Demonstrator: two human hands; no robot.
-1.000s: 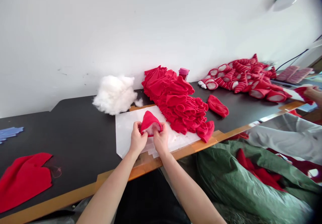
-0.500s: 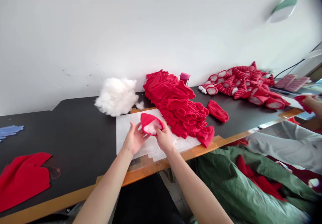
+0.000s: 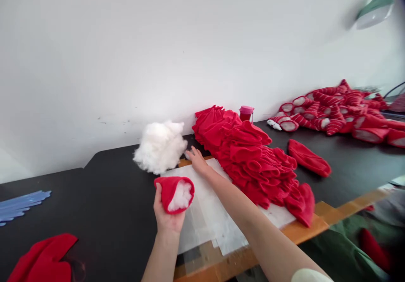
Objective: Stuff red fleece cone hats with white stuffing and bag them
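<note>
My left hand [image 3: 169, 216] cups a red fabric pouch [image 3: 164, 189] from below and at its left side. The pouch lies tilted, its round mouth facing me, and white stuffing [image 3: 182, 196] fills the opening. My right hand [image 3: 198, 161] reaches across the white sheet [image 3: 202, 214] toward the back of the table, fingers stretched out. Its fingertips are beside the fluffy heap of white fibre filling [image 3: 160, 147], near its right edge. Whether they touch a small tuft there is hard to see. Close to my right forearm lies a large pile of red fabric pieces [image 3: 243, 151].
One red piece [image 3: 308, 158] lies apart on the black table [image 3: 110, 206]. Striped, stuffed red pieces [image 3: 332, 104] are heaped at back right. A pink-lidded jar [image 3: 246, 113] stands behind the pile. Blue strips [image 3: 23, 206] and red cloth [image 3: 47, 258] are at left.
My right hand has let go of the pouch's rim and moved back toward the filling. My left hand now holds the pouch alone. The view has turned, shifting the table's things.
</note>
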